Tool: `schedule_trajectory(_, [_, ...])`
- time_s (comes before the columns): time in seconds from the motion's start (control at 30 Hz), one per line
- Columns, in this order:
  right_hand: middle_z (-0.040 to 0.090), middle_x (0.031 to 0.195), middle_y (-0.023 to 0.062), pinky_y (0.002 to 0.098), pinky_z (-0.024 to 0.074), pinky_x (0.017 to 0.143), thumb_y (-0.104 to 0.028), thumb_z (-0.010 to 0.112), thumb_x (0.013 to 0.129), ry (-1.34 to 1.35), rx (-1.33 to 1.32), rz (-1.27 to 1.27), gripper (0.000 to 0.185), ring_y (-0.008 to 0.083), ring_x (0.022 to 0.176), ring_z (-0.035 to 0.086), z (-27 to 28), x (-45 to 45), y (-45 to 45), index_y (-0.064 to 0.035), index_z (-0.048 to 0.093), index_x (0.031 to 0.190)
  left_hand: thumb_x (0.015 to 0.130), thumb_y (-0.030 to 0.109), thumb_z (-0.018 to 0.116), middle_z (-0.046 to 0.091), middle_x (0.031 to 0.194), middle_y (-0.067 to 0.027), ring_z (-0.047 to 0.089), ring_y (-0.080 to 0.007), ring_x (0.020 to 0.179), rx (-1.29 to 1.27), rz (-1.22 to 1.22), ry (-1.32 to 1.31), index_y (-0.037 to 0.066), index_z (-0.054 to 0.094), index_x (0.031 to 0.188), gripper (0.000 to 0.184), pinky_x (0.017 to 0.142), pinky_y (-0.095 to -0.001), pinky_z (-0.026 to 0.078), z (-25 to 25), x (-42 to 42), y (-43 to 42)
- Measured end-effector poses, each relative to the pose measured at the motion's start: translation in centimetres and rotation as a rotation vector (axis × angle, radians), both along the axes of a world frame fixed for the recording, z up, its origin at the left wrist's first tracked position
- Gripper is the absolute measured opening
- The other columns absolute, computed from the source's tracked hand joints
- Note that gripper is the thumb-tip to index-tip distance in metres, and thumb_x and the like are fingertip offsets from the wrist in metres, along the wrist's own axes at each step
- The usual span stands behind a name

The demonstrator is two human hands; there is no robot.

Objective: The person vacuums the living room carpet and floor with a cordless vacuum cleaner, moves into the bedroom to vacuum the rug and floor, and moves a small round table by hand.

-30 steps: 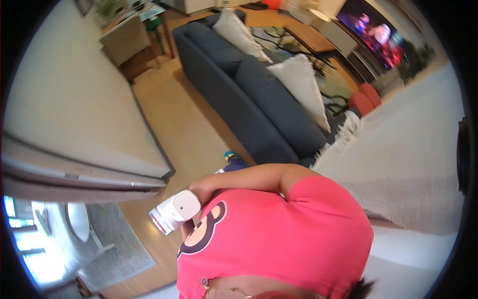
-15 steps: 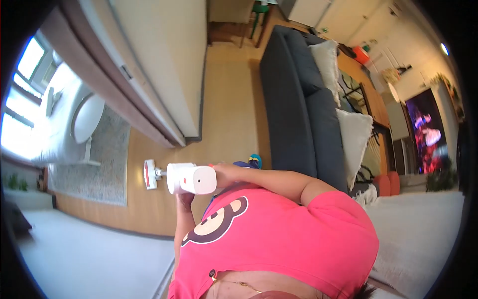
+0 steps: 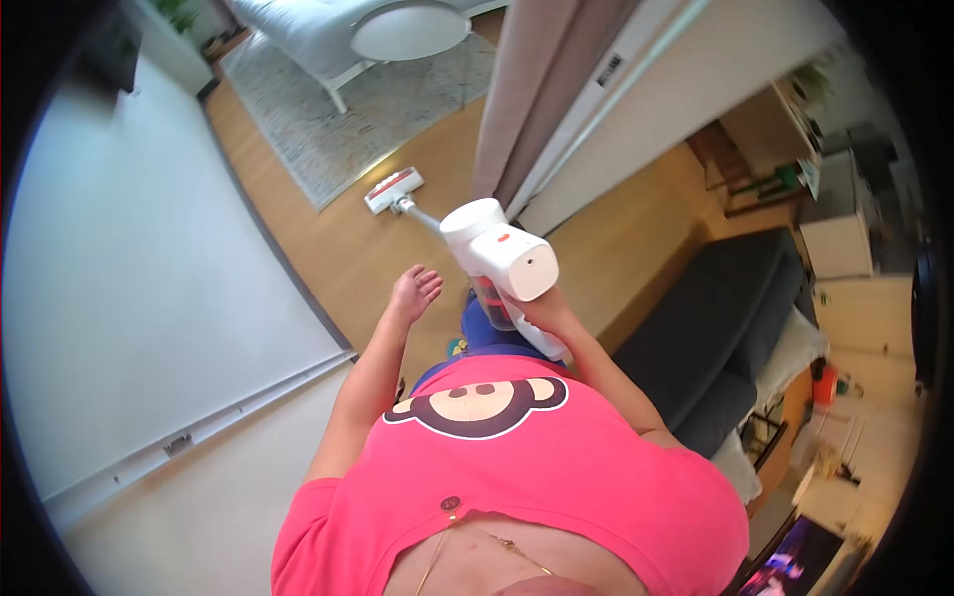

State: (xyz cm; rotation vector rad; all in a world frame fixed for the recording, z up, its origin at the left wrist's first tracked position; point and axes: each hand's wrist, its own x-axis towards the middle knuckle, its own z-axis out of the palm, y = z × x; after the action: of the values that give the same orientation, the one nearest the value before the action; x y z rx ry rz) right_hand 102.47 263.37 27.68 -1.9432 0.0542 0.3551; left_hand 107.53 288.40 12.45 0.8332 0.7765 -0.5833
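Note:
A white cordless stick vacuum (image 3: 507, 260) is in front of my body, slightly right of the middle. My right hand (image 3: 542, 310) is wrapped round its handle, partly hidden behind the white housing. From the body, a grey tube runs forward to the floor head (image 3: 395, 189), which rests on the wooden floor near the edge of the patterned rug (image 3: 348, 134). My left hand (image 3: 416, 293) is raised to the left of the vacuum, fingers spread, touching nothing.
A pinkish curtain (image 3: 537, 84) hangs at a doorway beside a pale wall (image 3: 646, 94). White furniture (image 3: 338, 89) stands on the rug. The dark sofa (image 3: 711, 333) is at right, a white panel (image 3: 169, 288) at left. Wooden floor (image 3: 383, 248) lies between.
The view has swung from the sofa area towards the rug. My left hand has come away from beside the vacuum and opened. The vacuum stays in my right hand.

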Motion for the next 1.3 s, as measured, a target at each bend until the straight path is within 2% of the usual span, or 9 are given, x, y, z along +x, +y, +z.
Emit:
schedule_trajectory(0.2, [0.056, 0.107, 0.0061, 0.0252, 0.0400, 0.044, -0.019, 0.063, 0.081, 0.265, -0.004, 0.092, 0.046, 0.0124, 0.081, 0.061, 3.1, 4.7, -0.4, -0.0054, 0.047, 0.122, 0.091, 0.030, 0.039, 0.045, 0.124, -0.0179, 0.050, -0.0313, 0.107, 0.185, -0.021, -0.011, 0.003, 0.028, 0.133, 0.051, 0.087, -0.0385, 0.043, 0.0, 2.9, 2.9])
schedule_trajectory(0.33, [0.056, 0.076, 0.0025, 0.0250, 0.0385, 0.041, -0.021, 0.068, 0.078, 0.323, 0.008, -0.021, 0.039, 0.0087, 0.051, 0.049, 6.5, 6.0, -2.0, -0.0074, 0.052, 0.111, 0.088, 0.027, 0.043, 0.056, 0.110, -0.0163, 0.056, -0.0295, 0.095, 0.476, -0.313, -0.185, 0.003, 0.040, 0.125, 0.044, 0.078, -0.0384, 0.047, 0.5, 6.4, 3.9])
schedule_trajectory(0.57, [0.059, 0.085, 0.0043, 0.0249, 0.0415, 0.046, -0.008, 0.067, 0.074, 0.320, -0.121, -0.057, 0.034, 0.0100, 0.066, 0.053, 6.0, 6.3, -4.6, -0.0030, 0.056, 0.106, 0.070, 0.009, 0.058, 0.045, 0.125, -0.0159, 0.047, -0.0334, 0.111, 1.267, -1.072, -0.931, 0.014, 0.040, 0.128, 0.061, 0.086, -0.0418, 0.045, -1.2, 14.3, -0.5])
schedule_trajectory(0.67, [0.060, 0.079, 0.0052, 0.0251, 0.0414, 0.046, -0.010, 0.064, 0.076, 0.169, -0.176, 0.053, 0.024, 0.0107, 0.061, 0.055, 4.6, 6.6, -2.7, -0.0044, 0.060, 0.100, 0.068, 0.010, 0.063, 0.046, 0.125, -0.0101, 0.046, -0.0296, 0.112, 1.239, -1.237, -1.199, 0.018, 0.045, 0.124, 0.059, 0.089, -0.0425, 0.043, -4.5, 16.4, -1.6])
schedule_trajectory(0.73, [0.058, 0.111, 0.0111, 0.0365, 0.0444, 0.086, -0.010, 0.064, 0.074, 0.144, -0.357, 0.302, 0.039, 0.0270, 0.105, 0.054, 6.0, 7.9, 2.0, -0.0072, 0.057, 0.112, 0.070, 0.014, 0.064, 0.052, 0.117, -0.0070, 0.047, -0.0272, 0.110, 1.170, -1.429, -1.101, 0.018, 0.051, 0.115, 0.047, 0.088, -0.0413, 0.043, -6.2, 17.6, -1.5])
schedule_trajectory(0.9, [0.057, 0.113, 0.0112, 0.0407, 0.0415, 0.090, -0.014, 0.063, 0.077, 0.043, -0.343, 0.275, 0.037, 0.0279, 0.106, 0.053, -2.6, 8.0, 7.3, -0.0091, 0.057, 0.112, 0.070, 0.025, 0.067, 0.060, 0.099, 0.0010, 0.054, -0.0211, 0.100, 1.195, -1.724, -1.230, 0.020, 0.060, 0.099, 0.030, 0.079, -0.0364, 0.043, -8.5, 21.1, 3.2])
schedule_trajectory(1.0, [0.058, 0.111, 0.0109, 0.0413, 0.0418, 0.089, -0.013, 0.063, 0.076, -0.054, -0.397, 0.343, 0.035, 0.0280, 0.105, 0.054, -5.8, 8.5, 9.1, -0.0093, 0.058, 0.111, 0.065, 0.025, 0.073, 0.061, 0.097, 0.0021, 0.055, -0.0203, 0.099, 1.198, -1.769, -1.162, 0.022, 0.060, 0.099, 0.036, 0.076, -0.0357, 0.043, -10.7, 23.5, 5.4])
schedule_trajectory(1.17, [0.055, 0.062, 0.0027, 0.0279, 0.0408, 0.047, -0.010, 0.066, 0.075, 0.342, -0.168, 0.042, 0.018, 0.0135, 0.053, 0.052, -3.5, 15.9, 14.8, -0.0038, 0.063, 0.091, 0.062, 0.027, 0.077, 0.059, 0.100, 0.0014, 0.054, -0.0206, 0.100, 1.191, -1.593, -1.094, 0.019, 0.059, 0.100, 0.043, 0.076, -0.0370, 0.047, -11.0, 29.3, 11.4])
schedule_trajectory(1.3, [0.053, 0.059, 0.0024, 0.0287, 0.0399, 0.048, -0.008, 0.066, 0.076, 0.165, -0.360, 0.251, 0.007, 0.0135, 0.052, 0.050, -4.2, 21.1, 14.7, -0.0020, 0.063, 0.080, 0.059, 0.027, 0.078, 0.058, 0.101, 0.0011, 0.053, -0.0206, 0.100, 1.187, -1.373, -1.016, 0.017, 0.058, 0.099, 0.046, 0.075, -0.0359, 0.049, -11.2, 33.1, 13.6])
